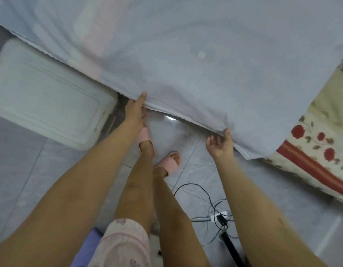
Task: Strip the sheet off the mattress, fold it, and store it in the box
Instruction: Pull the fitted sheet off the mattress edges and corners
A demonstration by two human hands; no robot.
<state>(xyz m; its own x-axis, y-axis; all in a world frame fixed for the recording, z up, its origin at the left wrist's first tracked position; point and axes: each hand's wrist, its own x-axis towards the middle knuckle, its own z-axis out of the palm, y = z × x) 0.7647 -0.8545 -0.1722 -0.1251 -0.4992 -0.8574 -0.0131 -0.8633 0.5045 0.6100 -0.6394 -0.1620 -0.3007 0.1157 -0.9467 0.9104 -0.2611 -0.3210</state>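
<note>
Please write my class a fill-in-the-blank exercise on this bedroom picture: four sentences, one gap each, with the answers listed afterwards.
1. With the left hand and the right hand, the number of hands at the near edge of the pale sheet is ____.
2. The white box stands on the floor to the person's ____.
3. The slippers on the person's feet are ____ in colour.
4. The floral bedding shows at the ____ side of the picture.

Missing words: two; left; pink; right.

floor (22,170): grey tile | cables (205,191), power strip (218,216) | glare spot (169,118) on tile
</note>
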